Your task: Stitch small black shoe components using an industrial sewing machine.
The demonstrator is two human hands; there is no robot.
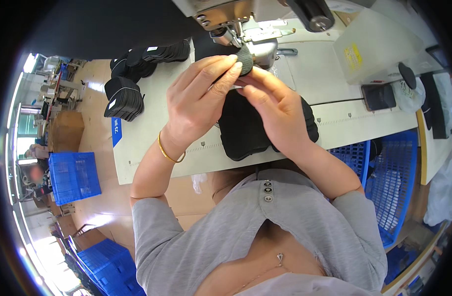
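Cloth (245,61), small, dark and ribbed, sits at the fingertips of both hands, right under the sewing machine (229,19). The left hand (199,96) has its thumb and fingers brought together, clamped on the near-left part of the cloth. The right hand (280,108) reaches in from the other side, its fingers bent and its tips against or just beside the cloth's lower right edge; whether they pinch it cannot be told, since the fingers overlap there. The two hands nearly meet at the tips.

Below the fingertips and partly under the right hand, a stack (243,130) of black pieces lies on the desk (152,153), close to its near edge. Left of the left hand, a tied black bundle (123,98) with a white label rests by the desk's left edge, and more black bundles (169,52) lie beyond it. A gold bracelet (162,149) circles the left wrist.

To the right of the right hand, and farther off, are a black pad (379,97) and a translucent bin (374,47) with a yellow label. A blue crate (389,187) stands beside the right forearm, below desk level.
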